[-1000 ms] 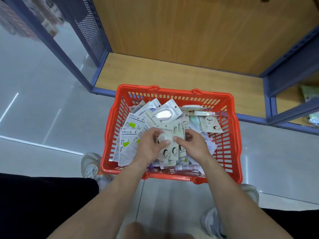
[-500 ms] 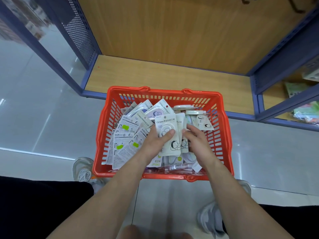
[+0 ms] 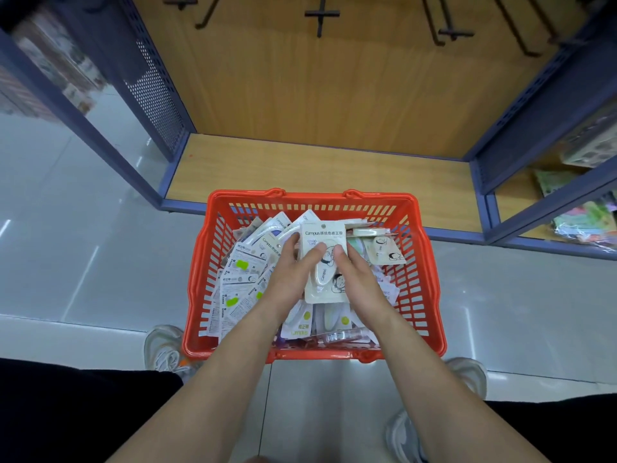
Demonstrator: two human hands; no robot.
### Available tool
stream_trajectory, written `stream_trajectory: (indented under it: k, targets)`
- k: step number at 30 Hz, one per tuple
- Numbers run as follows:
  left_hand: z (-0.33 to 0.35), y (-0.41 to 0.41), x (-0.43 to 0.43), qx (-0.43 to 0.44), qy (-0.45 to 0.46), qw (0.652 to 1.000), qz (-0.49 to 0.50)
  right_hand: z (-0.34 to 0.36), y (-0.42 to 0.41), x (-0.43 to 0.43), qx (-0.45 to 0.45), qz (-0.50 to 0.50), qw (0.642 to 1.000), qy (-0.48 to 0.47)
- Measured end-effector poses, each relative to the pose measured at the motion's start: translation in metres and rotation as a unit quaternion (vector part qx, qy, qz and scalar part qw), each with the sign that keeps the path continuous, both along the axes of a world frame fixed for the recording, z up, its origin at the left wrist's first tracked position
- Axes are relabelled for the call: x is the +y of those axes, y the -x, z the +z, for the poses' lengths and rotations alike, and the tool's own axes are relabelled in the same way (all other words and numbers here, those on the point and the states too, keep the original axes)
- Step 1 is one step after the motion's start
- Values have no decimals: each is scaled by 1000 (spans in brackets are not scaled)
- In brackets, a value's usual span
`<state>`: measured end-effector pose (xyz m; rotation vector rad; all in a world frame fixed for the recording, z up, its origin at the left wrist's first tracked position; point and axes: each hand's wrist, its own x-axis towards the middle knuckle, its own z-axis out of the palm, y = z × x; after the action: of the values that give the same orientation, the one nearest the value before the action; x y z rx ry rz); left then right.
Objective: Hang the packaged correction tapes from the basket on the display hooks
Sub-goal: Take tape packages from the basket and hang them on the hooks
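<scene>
A red basket (image 3: 422, 272) on the floor is full of packaged correction tapes (image 3: 243, 272). Above the pile, both hands hold a small stack of cream-coloured correction tape packs (image 3: 325, 243) upright, label facing me. My left hand (image 3: 288, 279) grips the stack's left edge with the thumb across the front. My right hand (image 3: 355, 279) grips the right edge, its thumb also on the front. Black display hooks (image 3: 321, 15) stick out of the wooden back panel at the top of the view.
The basket stands in front of a low wooden shelf (image 3: 317, 168) framed in blue metal. A perforated blue side panel (image 3: 153, 91) is on the left. Another shelf with goods (image 3: 587, 218) is on the right. My shoes (image 3: 167, 349) flank the basket.
Both hands have gathered packs from the pile and lifted the stack up, away from the heap. The view has tilted upward, bringing the hooks into sight.
</scene>
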<state>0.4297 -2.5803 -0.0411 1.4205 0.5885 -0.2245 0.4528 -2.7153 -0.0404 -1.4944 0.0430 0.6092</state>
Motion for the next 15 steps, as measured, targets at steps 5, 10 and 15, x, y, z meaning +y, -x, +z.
stream_trajectory:
  k: [5,10,15]
  targets:
    - [20,3,9,-1,-10,1000,29,18,-1,6,-53,45,997,41]
    - [54,5,12,-57,-15,998,23,50,-7,6,-58,-59,997,-7]
    - [92,-2,34,-86,-34,996,18,86,-18,17,-55,-106,992,-30]
